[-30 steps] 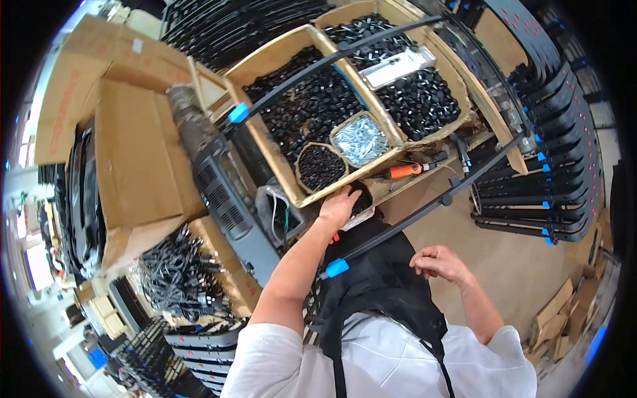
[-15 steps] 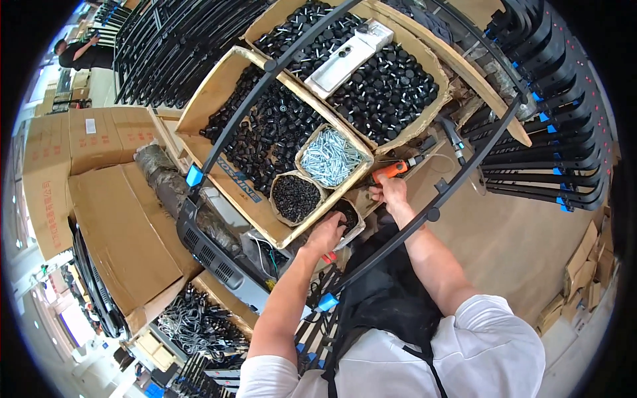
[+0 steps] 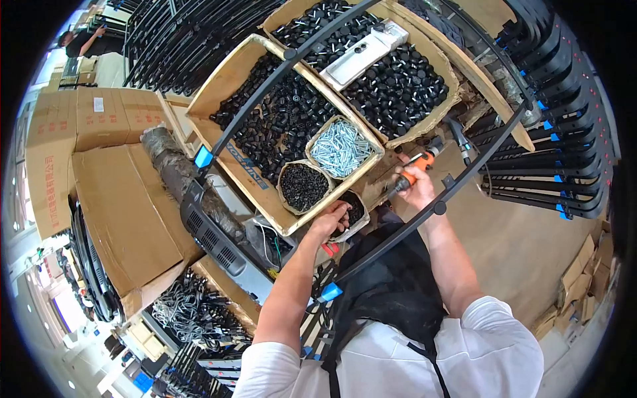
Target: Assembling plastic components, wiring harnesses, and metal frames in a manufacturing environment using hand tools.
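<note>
Inside the small paper bag point(image 3: 355, 211) at the box's near corner, the left hand point(image 3: 330, 219) dips its fingertips out of sight; whether they pinch anything cannot be told. The right hand point(image 3: 413, 188), arm outstretched, is clamped on an orange-handled screwdriver point(image 3: 417, 168). Neighbouring bags hold black screws point(image 3: 303, 187) and silver screws point(image 3: 340, 147).

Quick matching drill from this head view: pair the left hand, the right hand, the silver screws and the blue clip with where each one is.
Things:
1. left hand
2. right hand
3. silver screws
4. blue clip

Places:
A. on the curved black bar
B. in a small bag of dark parts
C. in an open bag inside the cardboard box
D. around an orange-handled tool

Pairs: 1-B, 2-D, 3-C, 4-A
</note>
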The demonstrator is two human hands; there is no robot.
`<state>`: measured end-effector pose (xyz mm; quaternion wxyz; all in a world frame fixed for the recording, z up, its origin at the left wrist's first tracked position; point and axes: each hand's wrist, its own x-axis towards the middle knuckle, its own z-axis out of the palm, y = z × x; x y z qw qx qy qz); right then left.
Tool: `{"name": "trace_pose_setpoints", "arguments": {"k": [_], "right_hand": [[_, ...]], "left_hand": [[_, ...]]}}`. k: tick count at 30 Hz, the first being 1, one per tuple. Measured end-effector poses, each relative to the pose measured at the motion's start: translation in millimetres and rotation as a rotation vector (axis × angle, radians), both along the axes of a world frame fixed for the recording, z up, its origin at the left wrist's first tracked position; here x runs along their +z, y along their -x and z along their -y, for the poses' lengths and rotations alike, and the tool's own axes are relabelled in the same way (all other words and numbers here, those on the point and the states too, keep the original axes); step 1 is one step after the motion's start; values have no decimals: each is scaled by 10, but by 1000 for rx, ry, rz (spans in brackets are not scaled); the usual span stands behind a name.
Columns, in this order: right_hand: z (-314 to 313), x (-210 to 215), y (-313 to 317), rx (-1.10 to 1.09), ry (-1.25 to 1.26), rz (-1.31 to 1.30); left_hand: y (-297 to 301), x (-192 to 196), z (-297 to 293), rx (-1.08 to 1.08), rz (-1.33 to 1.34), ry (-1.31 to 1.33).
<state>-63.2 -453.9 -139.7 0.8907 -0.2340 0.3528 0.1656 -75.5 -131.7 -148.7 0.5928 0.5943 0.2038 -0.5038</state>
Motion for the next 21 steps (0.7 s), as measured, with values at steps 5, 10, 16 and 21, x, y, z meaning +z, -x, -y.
{"name": "trace_pose_setpoints", "arguments": {"k": [5, 10, 16, 21], "right_hand": [[-10, 349, 728, 56, 26, 55], [-100, 901, 1407, 209, 194, -37], [0, 1775, 1863, 268, 501, 169], [68, 2868, 1500, 494, 849, 721]], "left_hand": [[21, 3, -30, 188, -80, 168], [2, 306, -57, 237, -111, 355], [126, 640, -127, 335, -61, 383], [267, 1137, -43, 560, 31, 370]]}}
